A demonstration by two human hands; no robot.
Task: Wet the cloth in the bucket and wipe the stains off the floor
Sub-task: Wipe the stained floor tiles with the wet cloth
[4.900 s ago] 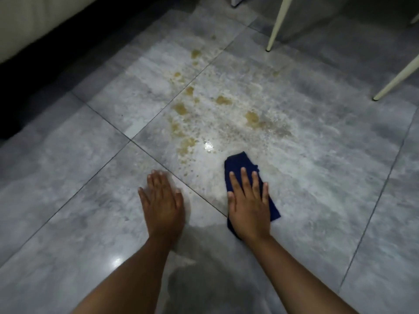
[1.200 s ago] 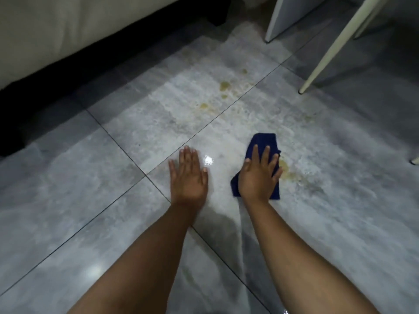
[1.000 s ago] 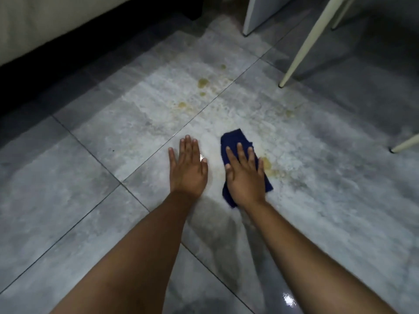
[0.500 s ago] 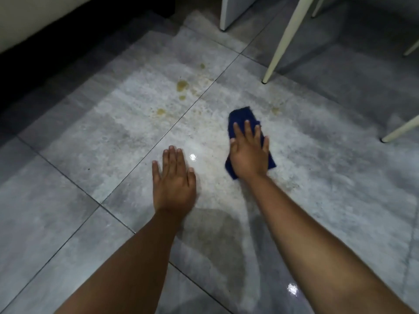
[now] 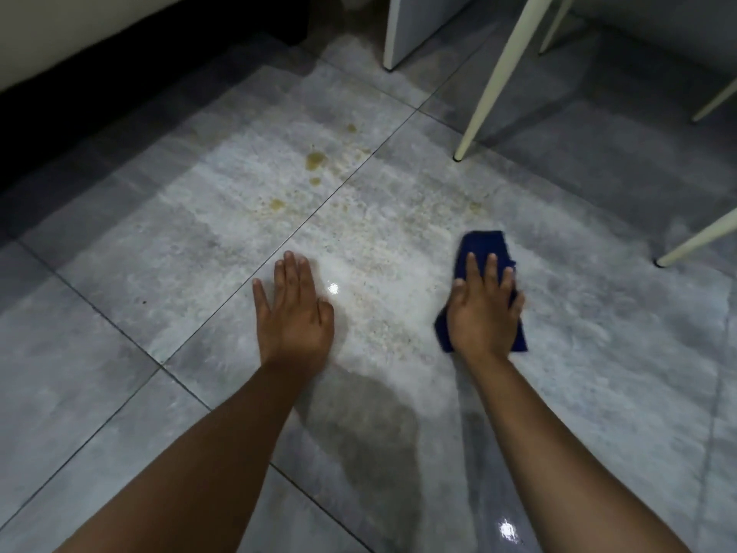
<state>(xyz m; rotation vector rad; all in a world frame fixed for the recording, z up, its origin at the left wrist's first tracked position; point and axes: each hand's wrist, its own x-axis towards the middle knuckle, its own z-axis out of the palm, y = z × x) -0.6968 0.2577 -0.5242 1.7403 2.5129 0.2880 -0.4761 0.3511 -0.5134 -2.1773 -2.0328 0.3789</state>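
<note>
Flanking cloth: chair legs, stains.

My left hand lies flat on the floor, fingers spread, w/ my right hand to its right, pressing flat on the cloth, which sticks out ahead of the fingers. Stains sit farther ahead, betw. the hands, nearer the left. Chair legs stand ahead & to the right; a cabinet base behind the stains.
</note>
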